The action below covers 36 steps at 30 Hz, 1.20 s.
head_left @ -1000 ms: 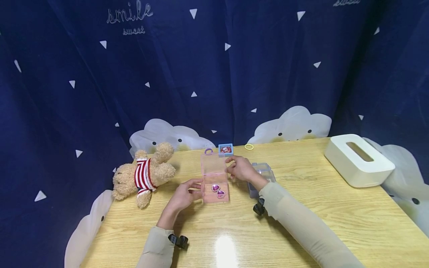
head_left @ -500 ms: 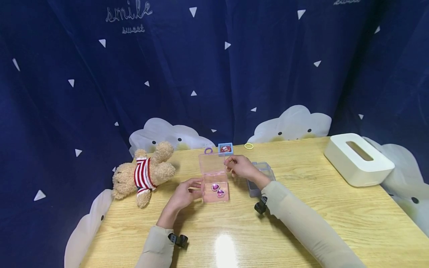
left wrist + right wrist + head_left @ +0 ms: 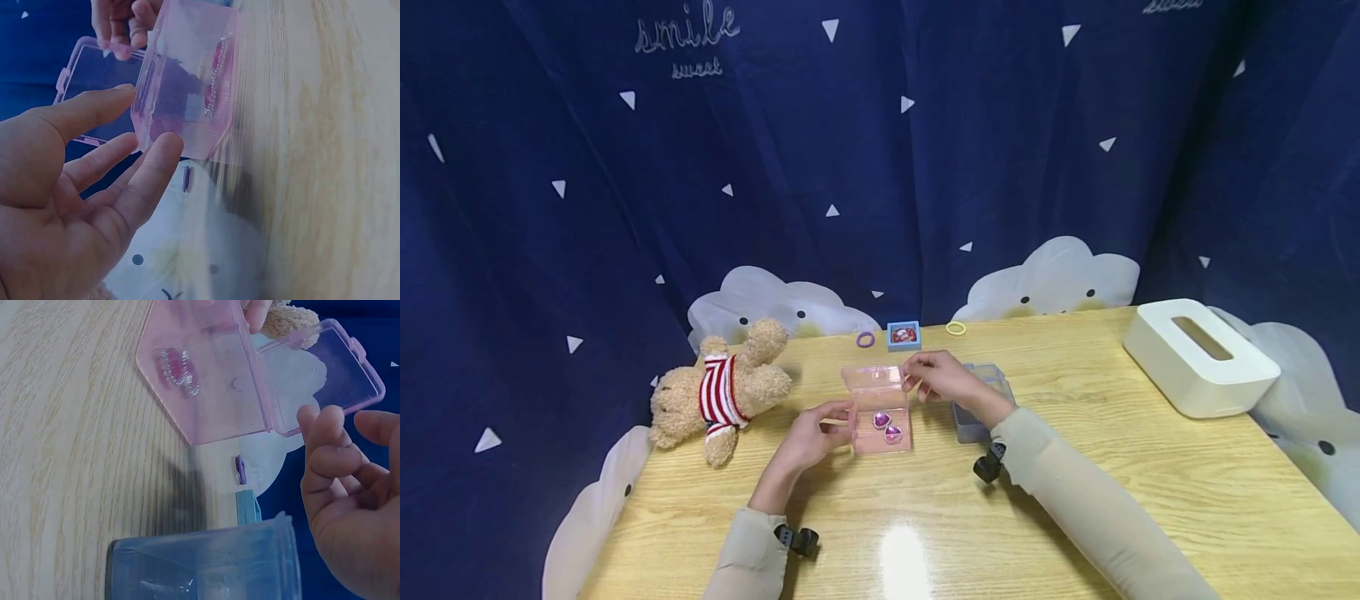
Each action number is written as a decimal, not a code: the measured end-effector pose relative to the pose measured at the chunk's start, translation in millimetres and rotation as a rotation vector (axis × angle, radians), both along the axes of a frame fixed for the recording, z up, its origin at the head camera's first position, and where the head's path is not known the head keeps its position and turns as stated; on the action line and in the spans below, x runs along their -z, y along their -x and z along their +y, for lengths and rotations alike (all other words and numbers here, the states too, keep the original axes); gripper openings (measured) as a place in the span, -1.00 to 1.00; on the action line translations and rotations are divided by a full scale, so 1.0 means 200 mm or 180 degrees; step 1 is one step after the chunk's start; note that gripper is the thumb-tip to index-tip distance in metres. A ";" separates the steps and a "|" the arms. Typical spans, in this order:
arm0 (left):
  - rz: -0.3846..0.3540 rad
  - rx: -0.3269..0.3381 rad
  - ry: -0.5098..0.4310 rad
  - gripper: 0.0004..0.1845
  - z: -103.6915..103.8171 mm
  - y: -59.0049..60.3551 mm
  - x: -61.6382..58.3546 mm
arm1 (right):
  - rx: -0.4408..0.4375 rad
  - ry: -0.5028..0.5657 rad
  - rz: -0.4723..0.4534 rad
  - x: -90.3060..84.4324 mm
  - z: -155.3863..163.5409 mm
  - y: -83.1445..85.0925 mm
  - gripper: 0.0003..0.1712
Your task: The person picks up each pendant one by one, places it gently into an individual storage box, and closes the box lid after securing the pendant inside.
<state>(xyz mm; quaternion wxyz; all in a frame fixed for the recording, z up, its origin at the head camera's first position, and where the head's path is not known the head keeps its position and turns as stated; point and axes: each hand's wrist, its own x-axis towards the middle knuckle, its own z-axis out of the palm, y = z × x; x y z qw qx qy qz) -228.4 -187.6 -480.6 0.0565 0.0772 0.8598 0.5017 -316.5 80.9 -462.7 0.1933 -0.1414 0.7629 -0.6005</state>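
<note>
A pink see-through box (image 3: 882, 433) stands on the table with its lid (image 3: 874, 378) raised and tilted. Two purple gems with sparkling rims lie inside it. At the box's left side is my left hand (image 3: 811, 435), its fingers spread and fairly straight, with fingertips against the wall near the hinge side in the left wrist view. My right hand (image 3: 946, 379) has relaxed, bent fingers by the lid's right edge, where fingertips (image 3: 306, 415) meet it; the right wrist view shows no clear grip.
A blue-grey see-through box (image 3: 972, 427) sits under my right forearm. Behind lie a purple ring (image 3: 866, 339), a blue-framed picture tile (image 3: 903, 337) and a yellow ring (image 3: 956, 328). A teddy bear (image 3: 752, 387) lies left; a white tissue box (image 3: 1202, 358) stands right.
The pink lid has swung forward toward the box, so the purple ring now shows beyond it. My right hand has dropped slightly alongside the lid. My left hand stays in place.
</note>
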 end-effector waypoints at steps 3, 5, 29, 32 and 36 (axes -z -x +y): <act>-0.0005 0.0009 0.0009 -0.44 0.00 0.00 0.00 | -0.0086 -0.0085 0.0026 -0.01 0.01 -0.02 -0.72; -0.0002 0.0022 0.0005 -0.44 -0.01 -0.01 0.00 | -0.0162 -0.0180 0.0060 -0.01 0.02 -0.03 -0.77; -0.0250 0.0261 -0.0498 -0.35 -0.03 -0.02 0.00 | -0.0431 -0.0918 0.0779 -0.01 0.02 -0.09 -0.76; -0.0344 0.0311 -0.0586 -0.36 -0.03 -0.02 0.00 | -0.0459 -0.0991 0.0899 -0.01 0.02 -0.09 -0.71; -0.0359 0.0312 -0.0636 -0.40 -0.03 -0.01 0.02 | -0.0510 -0.1102 0.1010 -0.01 0.01 -0.09 -0.67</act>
